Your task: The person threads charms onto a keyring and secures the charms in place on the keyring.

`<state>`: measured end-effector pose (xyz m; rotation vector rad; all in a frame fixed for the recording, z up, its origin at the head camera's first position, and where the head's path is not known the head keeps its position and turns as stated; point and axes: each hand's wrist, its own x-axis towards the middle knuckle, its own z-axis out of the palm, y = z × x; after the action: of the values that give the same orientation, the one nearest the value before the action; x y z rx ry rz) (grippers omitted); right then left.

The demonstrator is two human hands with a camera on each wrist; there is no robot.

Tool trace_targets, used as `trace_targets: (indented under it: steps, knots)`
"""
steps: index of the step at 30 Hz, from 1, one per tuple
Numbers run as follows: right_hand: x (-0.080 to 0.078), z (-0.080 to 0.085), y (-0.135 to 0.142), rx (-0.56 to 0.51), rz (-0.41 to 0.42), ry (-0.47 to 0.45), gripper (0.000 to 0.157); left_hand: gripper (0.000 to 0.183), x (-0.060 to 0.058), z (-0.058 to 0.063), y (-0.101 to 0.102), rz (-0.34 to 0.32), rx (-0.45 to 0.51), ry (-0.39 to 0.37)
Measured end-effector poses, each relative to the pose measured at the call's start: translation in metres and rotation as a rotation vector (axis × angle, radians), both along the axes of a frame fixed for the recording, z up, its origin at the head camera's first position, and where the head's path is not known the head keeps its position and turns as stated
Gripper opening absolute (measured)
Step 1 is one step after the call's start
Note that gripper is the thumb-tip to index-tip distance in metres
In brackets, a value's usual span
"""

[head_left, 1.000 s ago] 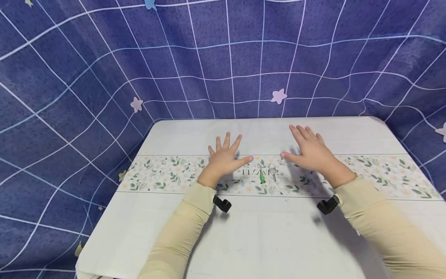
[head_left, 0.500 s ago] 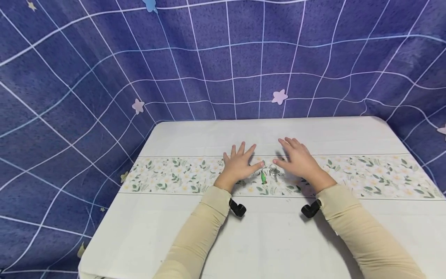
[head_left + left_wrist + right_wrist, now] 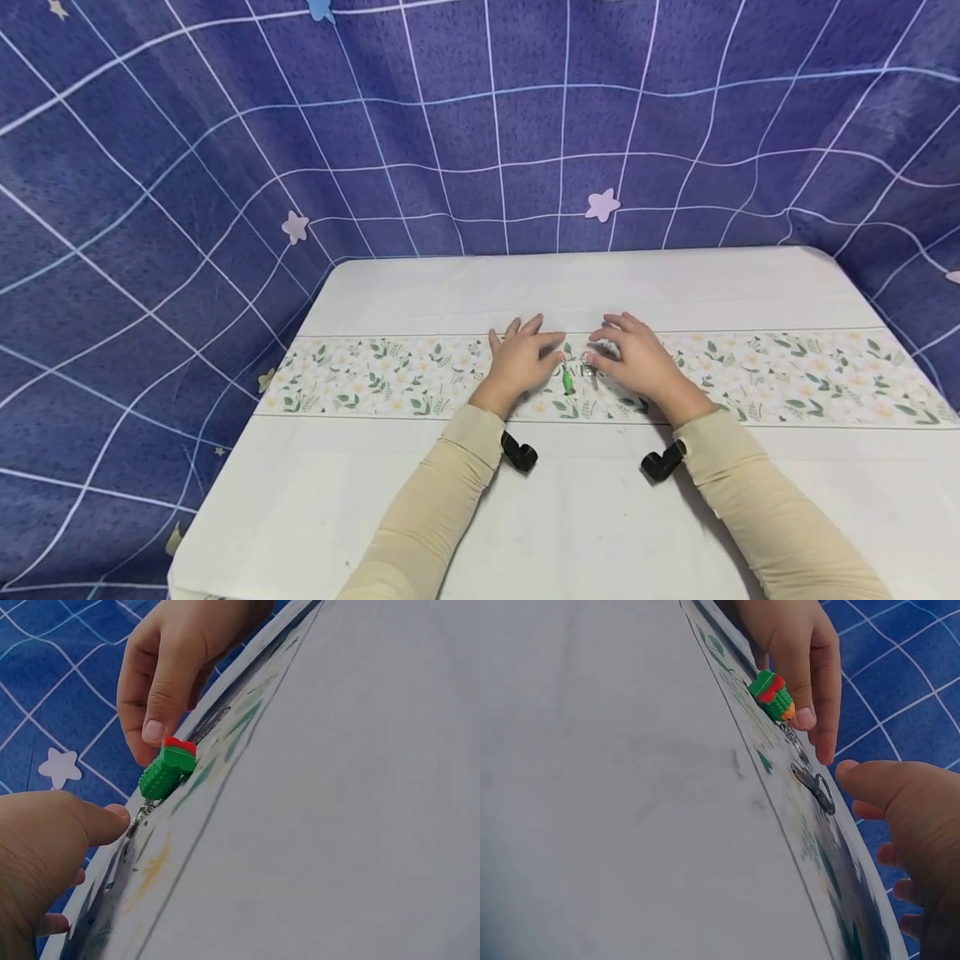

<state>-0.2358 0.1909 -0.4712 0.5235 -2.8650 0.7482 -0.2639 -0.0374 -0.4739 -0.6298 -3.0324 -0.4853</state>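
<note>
On the floral strip lies a green keychain charm (image 3: 567, 382) with red at one end and a bit of orange in the right wrist view. A short metal chain (image 3: 142, 814) runs from it. To its right is a small key-like metal piece (image 3: 808, 782) with a ring (image 3: 826, 793). My left hand (image 3: 519, 363) is just left of the charm, its thumb tip close to the chain, fingers loosely bent. My right hand (image 3: 636, 358) hovers with bent fingers, thumb tip near the ring. Neither hand holds anything.
The white table (image 3: 585, 517) carries a printed strip of flowers and leaves (image 3: 810, 375) across its middle. A blue grid-patterned curtain (image 3: 450, 125) with stars hangs behind it and at the left. A black wrist camera (image 3: 519, 452) sits on each wrist.
Both hands have come inward and lower towards the charm and the metal piece. Their spread fingers have bent, with thumb and index drawn nearer each other. The small things have not moved.
</note>
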Motion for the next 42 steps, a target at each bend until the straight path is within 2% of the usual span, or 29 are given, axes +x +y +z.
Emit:
trace_targets:
  steps: [8, 12, 18, 28, 36, 42]
  knots:
    - [-0.001, -0.007, 0.001, -0.001, 0.038, 0.059, 0.031, 0.032, 0.0, -0.006, 0.0, -0.027, 0.013, 0.036]
    - [-0.002, -0.01, 0.001, -0.021, 0.057, 0.048, 0.024, 0.027, -0.001, -0.009, -0.002, -0.043, 0.068, 0.041]
    - [-0.003, -0.009, 0.001, -0.06, 0.029, -0.001, 0.02, 0.02, -0.001, -0.009, -0.002, -0.059, 0.167, 0.064]
    - [-0.007, -0.016, 0.0, -0.18, 0.071, 0.07, 0.012, 0.017, 0.002, -0.01, -0.002, -0.044, 0.249, 0.071]
    - [-0.003, -0.015, -0.004, -0.327, 0.024, -0.047, 0.007, 0.017, 0.003, -0.011, -0.001, -0.061, 0.385, 0.057]
    - [0.001, -0.013, -0.008, -0.437, -0.004, -0.114, 0.007, 0.016, 0.001, -0.012, 0.001, -0.024, 0.538, 0.002]
